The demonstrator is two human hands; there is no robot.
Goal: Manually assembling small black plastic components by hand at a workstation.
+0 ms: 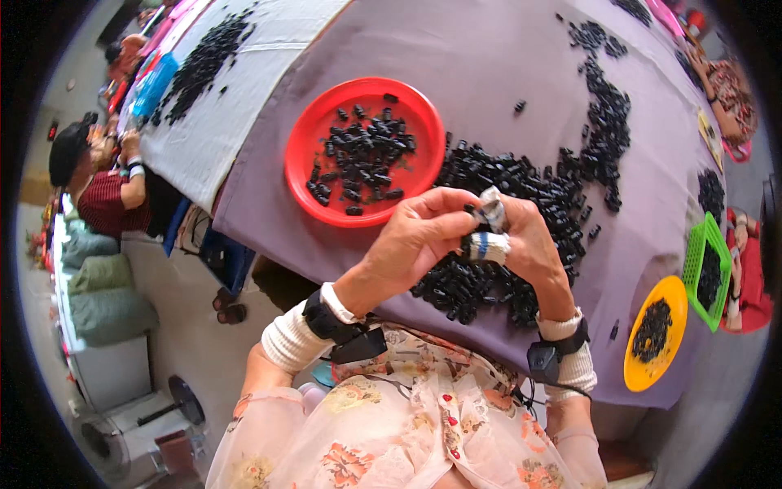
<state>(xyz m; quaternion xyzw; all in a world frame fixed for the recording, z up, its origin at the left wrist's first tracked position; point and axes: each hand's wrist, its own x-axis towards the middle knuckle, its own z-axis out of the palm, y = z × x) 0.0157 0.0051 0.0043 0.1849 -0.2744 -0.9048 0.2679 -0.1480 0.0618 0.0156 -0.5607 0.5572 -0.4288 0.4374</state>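
My left hand [411,240] is closed in a pinch, thumb and forefinger on a small black plastic piece [469,209], mostly covered by the fingertips. Close against it, my right hand [533,244] is curled, with white cloth wraps [489,247], one of them blue-striped, around its fingers. A dark bit shows by those wrapped fingers, but what they grip is hidden. Beneath and beyond both hands spreads a heap of small black plastic pieces [521,183]. To the left, a round red tray [297,175] holds many loose pieces of the same sort.
A purple cloth covers the table [489,73]. At the right stand a yellow plate [669,359] and a green basket [699,244], both with black pieces. Another person [106,191] works at a white-covered table on the left; more people sit along the right side.
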